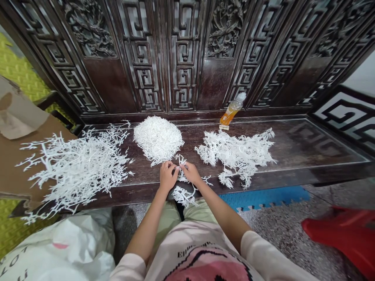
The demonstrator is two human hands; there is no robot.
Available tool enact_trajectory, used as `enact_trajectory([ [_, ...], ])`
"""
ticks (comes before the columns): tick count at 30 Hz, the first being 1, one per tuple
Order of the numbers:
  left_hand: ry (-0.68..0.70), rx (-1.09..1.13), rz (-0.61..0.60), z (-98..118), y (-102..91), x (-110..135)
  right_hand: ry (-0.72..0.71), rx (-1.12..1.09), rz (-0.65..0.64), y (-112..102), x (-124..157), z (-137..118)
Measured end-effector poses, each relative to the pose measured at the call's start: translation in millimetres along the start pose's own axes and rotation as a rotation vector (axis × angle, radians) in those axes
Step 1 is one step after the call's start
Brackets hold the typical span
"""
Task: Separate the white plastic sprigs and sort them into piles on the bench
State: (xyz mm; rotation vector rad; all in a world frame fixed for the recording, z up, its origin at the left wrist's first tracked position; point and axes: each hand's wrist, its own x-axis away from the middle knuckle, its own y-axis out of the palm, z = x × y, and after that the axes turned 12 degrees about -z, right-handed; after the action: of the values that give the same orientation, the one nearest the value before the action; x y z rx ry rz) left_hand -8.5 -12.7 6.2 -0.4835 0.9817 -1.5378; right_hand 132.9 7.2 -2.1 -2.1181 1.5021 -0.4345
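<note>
Printed shirt [202, 263] lowest in frame; left hand [168, 176] and right hand [190, 173] closed, lightly pinching one white branching sprig [181, 160] above the dark bench [295, 144].

Ahead of me — carved dark-wood panels [187, 58], fretwork armrest [342, 113]; below — speckled stone floor [287, 230], blue foam mat [263, 197], green mat [20, 66].

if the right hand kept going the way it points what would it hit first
The right hand would probably meet the small white branching sprig at its fingertips first, then the heaped pile of fine white strands, though depth is hard to judge.
</note>
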Motion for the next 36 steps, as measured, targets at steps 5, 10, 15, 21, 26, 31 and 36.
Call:
enact_trajectory([
  [5,-0.019,0.059,-0.022,-3.8,2.2,-2.8,-0.043,-0.014,-0.016,0.5,-0.1,1.4],
  [10,-0.048,0.030,-0.051,-5.8,5.7,-3.7,-0.042,0.023,-0.009,1.6,-1.0,2.0],
  [15,-0.049,-0.055,-0.083,-4.9,7.8,-3.2,-0.059,0.156,0.003,2.8,-2.0,-1.7],
  [21,0.002,-0.134,-0.121,2.1,9.8,-5.5,-0.028,0.280,0.094,6.3,-0.6,-3.7],
  [26,0.025,-0.144,-0.113,5.8,9.8,-3.1,0.068,0.333,0.201,3.3,0.1,2.2],
  [31,-0.048,-0.019,-0.030,-4.9,6.2,1.7,0.270,0.270,0.317,-6.0,-7.0,10.2],
  [36,-0.236,0.098,0.208,-12.3,5.4,-2.1,0.106,0.260,0.136,-6.9,-9.4,6.5],
])
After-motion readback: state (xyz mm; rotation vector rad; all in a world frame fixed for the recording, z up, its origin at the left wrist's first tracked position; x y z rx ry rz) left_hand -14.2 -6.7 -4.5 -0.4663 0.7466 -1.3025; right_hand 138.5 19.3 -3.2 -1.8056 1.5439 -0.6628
